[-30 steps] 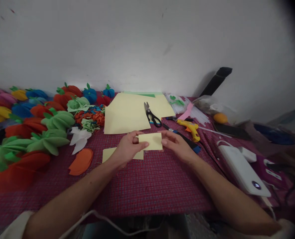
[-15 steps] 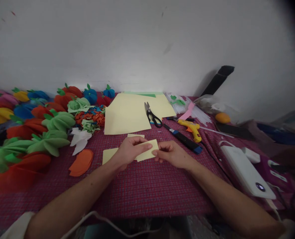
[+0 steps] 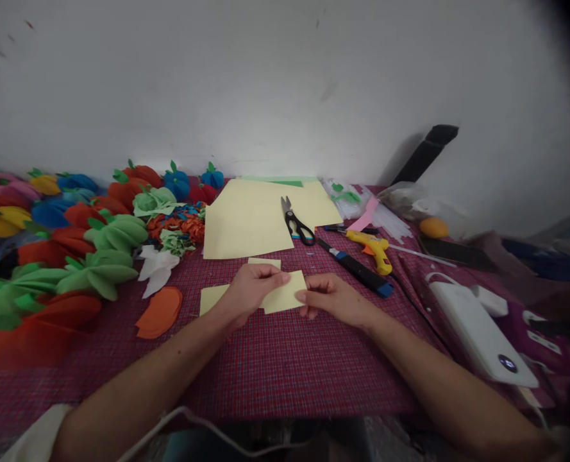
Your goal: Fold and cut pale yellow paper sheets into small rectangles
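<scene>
Between my two hands is a small pale-yellow paper piece (image 3: 285, 294), held just above the table. My left hand (image 3: 253, 289) pinches its left side, thumb on top. At its right edge, my right hand (image 3: 330, 298) grips it between thumb and fingers. Another pale-yellow piece (image 3: 212, 298) lies partly under my left wrist, and one more yellow piece (image 3: 265, 262) shows just behind the left hand. Beyond them, black-handled scissors (image 3: 298, 223) rest on large pale-yellow sheets (image 3: 246, 221).
Colourful paper fruit shapes (image 3: 97, 269) crowd the left, beside orange cut-outs (image 3: 159, 313) and paper scraps (image 3: 176, 228). On the right lie a utility knife (image 3: 361, 273), a yellow glue gun (image 3: 374, 249), a white power bank (image 3: 481, 333) and an orange fruit (image 3: 433, 227). A wall stands behind.
My left thumb has drawn back slightly to the left on the paper, uncovering more of it. Both hands keep hold; the whole view has shifted slightly.
</scene>
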The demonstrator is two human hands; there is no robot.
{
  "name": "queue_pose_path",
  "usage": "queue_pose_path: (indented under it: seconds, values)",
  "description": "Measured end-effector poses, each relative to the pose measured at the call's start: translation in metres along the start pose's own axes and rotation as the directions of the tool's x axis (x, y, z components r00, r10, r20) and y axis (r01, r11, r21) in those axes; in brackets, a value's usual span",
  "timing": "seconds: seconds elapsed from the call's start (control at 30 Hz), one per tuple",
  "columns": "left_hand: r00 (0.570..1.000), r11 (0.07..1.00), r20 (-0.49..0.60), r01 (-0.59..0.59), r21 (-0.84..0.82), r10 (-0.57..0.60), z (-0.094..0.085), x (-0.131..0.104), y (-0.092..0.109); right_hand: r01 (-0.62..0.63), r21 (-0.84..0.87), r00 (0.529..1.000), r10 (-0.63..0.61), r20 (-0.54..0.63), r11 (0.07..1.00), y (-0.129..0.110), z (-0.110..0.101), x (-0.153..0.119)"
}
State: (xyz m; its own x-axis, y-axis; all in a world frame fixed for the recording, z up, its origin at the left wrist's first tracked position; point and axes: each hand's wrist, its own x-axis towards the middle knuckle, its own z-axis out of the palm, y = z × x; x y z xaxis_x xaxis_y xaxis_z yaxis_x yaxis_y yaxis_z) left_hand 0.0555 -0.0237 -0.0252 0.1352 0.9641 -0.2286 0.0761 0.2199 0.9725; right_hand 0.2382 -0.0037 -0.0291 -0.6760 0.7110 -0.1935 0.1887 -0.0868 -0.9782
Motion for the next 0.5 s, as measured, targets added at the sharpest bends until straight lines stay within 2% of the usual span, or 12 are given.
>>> queue_pose_path:
  seconds: [0.2, 0.33, 0.5]
  values:
    - [0.993, 0.999, 0.121, -0.015, 0.049, 0.009, 0.0038, -0.0032, -0.0043, 0.071, -0.018, 0.984, -0.073, -0.162, 0.997, -0.0053, -0.0003, 0.0019]
    - [0.986, 0.997, 0.168, -0.023, 0.071, 0.01, 0.0048, -0.0029, -0.0074, 0.088, -0.09, 0.98, -0.102, -0.172, 0.992, -0.0037, 0.0009, 0.0028]
    - [0.985, 0.997, 0.167, 0.036, 0.069, -0.047, 0.0038, -0.0026, -0.0015, 0.079, -0.098, 0.981, -0.095, -0.17, 0.992, -0.0035, -0.0007, 0.0016]
